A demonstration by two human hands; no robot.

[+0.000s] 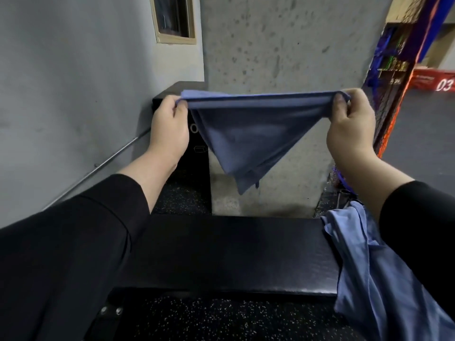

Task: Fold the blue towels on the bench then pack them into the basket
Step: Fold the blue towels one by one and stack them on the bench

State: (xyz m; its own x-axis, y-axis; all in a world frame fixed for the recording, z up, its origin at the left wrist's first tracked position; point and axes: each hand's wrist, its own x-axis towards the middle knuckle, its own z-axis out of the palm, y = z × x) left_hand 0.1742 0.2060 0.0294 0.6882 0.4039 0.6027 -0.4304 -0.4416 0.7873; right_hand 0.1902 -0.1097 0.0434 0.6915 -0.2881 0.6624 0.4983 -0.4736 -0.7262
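- Both hands pinch the top edge of a blue towel [248, 134], the left hand [170, 126] at its left corner and the right hand [349, 124] at its right corner, fingers curled over the cloth.
- That edge is stretched taut between the two hands, and the rest of the cloth hangs down to a point, clear above the bench [231, 252].
- The held towel is raised well above the far edge of the bench, in front of a concrete pillar [270, 45].
- A second blue towel [374, 274] lies crumpled on the right end of the bench and drapes over its near edge.
- A black box [194, 148] stands beyond the bench on the left, against a grey wall [61, 82].
- Black sleeves cover both forearms above the bench.
- Speckled dark flooring [221, 321] shows in front of the bench.
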